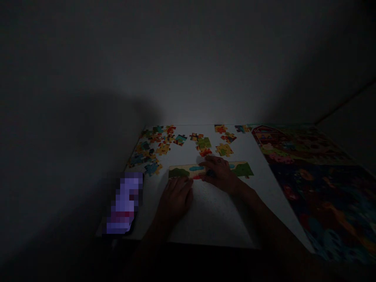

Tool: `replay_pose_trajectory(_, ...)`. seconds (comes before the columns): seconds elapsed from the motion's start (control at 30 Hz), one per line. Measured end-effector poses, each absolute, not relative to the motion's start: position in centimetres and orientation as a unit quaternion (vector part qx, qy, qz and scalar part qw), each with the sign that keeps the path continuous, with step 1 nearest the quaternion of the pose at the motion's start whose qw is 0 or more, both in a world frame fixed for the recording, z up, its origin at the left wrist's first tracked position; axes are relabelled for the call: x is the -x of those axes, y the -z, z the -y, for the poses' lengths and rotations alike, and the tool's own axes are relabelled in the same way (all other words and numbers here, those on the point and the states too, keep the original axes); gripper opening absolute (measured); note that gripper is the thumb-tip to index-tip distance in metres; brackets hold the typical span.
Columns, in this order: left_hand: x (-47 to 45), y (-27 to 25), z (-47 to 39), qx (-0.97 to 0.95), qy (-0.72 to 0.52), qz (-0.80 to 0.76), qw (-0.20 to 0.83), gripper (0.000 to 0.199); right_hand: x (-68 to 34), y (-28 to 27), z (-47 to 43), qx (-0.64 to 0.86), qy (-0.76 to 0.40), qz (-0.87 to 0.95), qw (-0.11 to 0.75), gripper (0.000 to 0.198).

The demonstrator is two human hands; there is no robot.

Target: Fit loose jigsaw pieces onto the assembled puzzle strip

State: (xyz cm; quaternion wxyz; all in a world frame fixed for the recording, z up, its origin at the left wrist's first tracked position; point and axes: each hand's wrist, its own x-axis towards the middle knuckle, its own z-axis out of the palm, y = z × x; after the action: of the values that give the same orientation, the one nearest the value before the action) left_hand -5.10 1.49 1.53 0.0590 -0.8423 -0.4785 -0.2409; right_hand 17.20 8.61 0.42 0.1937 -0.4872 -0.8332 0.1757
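Both hands are at one long, narrow strip of joined cardboard puzzle pieces, cream with green bushes and blue cloud shapes, lying flat on a white tabletop. At its left, the left hand rests palm down, fingers together on the near edge, gripping nothing that shows. Toward its right half, the right hand arches across it, fingers on the far side and thumb on the near side, beside a small red patch; the light is poor, so I cannot tell whether it pinches a piece.

Well left of the strip, a dark-edged phone with a blurred violet screen lies by the table's left edge. Beyond the strip's left end spreads a crowded scatter of loose multicoloured pieces. Straight beyond it sit a green piece and its neighbours; beyond its right half, a yellow piece and a few more. One row looks assembled, so I judge the work barely begun, with most pieces unplaced.

Right of the strip, past a bare band, two large colourful picture sheets bound the space. Nearer than the strip, open white tabletop runs to the front edge, giving the most room.
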Motion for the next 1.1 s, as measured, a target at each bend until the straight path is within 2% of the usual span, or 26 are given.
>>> replay_pose_trajectory(0.17,5.0,-1.3,-1.6,0.841,0.247,0.479,0.043,0.028,-18.3,-1.2,-8.7,0.483,-0.166,0.826,0.238,0.043)
replay_pose_trajectory(0.37,5.9,-0.5,-1.9,0.83,0.278,0.48,0.052,0.032,-25.7,-1.8,-5.7,0.656,-0.07,0.634,0.404,0.034)
replay_pose_trajectory(0.63,7.0,0.7,-3.0,0.787,0.268,0.553,0.05,0.036,-25.9,1.5,-1.4,0.692,0.004,0.638,0.337,0.035)
replay_pose_trajectory(0.83,6.7,0.0,-2.0,0.813,0.301,0.495,0.061,0.036,-26.0,1.5,-1.4,0.688,0.009,0.653,0.316,0.036)
replay_pose_trajectory(0.93,6.1,-1.0,-1.2,0.879,0.281,0.386,0.008,0.034,-26.7,1.9,-1.4,0.666,0.026,0.673,0.32,0.041)
replay_pose_trajectory(1.1,5.6,-1.5,-0.9,0.871,0.281,0.4,-0.048,0.028,-27.5,2.9,-1.6,0.645,0.028,0.704,0.296,0.045)
